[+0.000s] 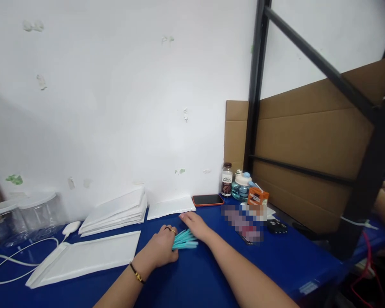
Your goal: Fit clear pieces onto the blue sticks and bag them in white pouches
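My left hand (165, 246), with rings and a black-and-gold bracelet, is closed around a bundle of thin turquoise sticks (185, 240). Their ends point right, low over the blue table; their exact kind is not clear. Just behind the bundle, my right hand (195, 224) reaches in with fingers extended to the left and nothing visible in them. Its fingertips are close to the front edge of a white padded envelope (170, 207); whether they touch it I cannot tell. Left of my left hand lies another white envelope (93, 256) with its flap toward the left.
A stack of white envelopes (115, 211), clear tubs (40, 214) and a white cabled device (71, 228) stand left on the blue table (192, 282). Toward the right are a phone (208, 199), bottle (226, 182), water jug (241, 188), orange box (257, 197) and black rack post (361, 179).
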{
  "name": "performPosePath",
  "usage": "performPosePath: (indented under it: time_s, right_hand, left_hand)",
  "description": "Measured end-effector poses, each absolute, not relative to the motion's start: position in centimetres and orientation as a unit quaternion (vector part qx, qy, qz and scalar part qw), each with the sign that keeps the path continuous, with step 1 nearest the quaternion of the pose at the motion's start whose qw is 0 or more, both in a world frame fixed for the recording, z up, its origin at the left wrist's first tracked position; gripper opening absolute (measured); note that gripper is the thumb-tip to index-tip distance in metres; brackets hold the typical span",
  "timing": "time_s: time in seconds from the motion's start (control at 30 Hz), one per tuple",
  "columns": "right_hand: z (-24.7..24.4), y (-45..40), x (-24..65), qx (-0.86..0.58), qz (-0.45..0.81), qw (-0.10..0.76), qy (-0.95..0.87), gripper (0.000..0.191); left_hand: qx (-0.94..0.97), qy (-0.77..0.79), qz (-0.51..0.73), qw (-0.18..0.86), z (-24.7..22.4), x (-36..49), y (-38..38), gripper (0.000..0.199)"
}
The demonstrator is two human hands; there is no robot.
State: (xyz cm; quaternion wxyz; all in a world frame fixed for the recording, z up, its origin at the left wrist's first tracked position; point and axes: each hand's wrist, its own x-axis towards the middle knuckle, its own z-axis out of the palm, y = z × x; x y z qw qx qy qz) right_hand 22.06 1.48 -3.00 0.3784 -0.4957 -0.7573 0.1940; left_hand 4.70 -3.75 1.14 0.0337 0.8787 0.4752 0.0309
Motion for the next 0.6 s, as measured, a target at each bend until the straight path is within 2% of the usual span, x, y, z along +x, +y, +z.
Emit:
performPosePath:
  time_s: [0.13, 0.27, 0.4, 0.5, 0.6]
  right_hand:
    - [-3.5, 0.8, 20.4, -0.515, 0.182, 0.366, -0.753, 0.045]
    - [-3.0, 0.3, 20.1, -0.525, 0.234, 0.391, -0.718, 0.051]
    - [-1.2, -0.6, 20.4, -0.529, 0.251, 0.491, -0.645, 0.04]
    - [1.2, -2.1, 19.9, -0.509, 0.231, 0.576, -0.597, 0.035]
    - [4.4, -4.7, 18.5, -0.432, 0.224, 0.602, -0.633, 0.03]
  left_hand:
    - [0.858, 0.512, 0.032, 0.012, -0.1, 5.9, -2.9, 0.034]
    - [0.846, 0.532, 0.032, -0.015, -0.4, 6.4, -3.2, 0.03]
    - [0.835, 0.547, 0.054, -0.01, 0.1, 6.1, -4.3, 0.027]
    - [0.812, 0.559, 0.14, 0.086, 0.8, 6.0, -4.7, 0.027]
    - [0.776, 0.505, 0.308, 0.218, 1.5, 6.7, -5.0, 0.031]
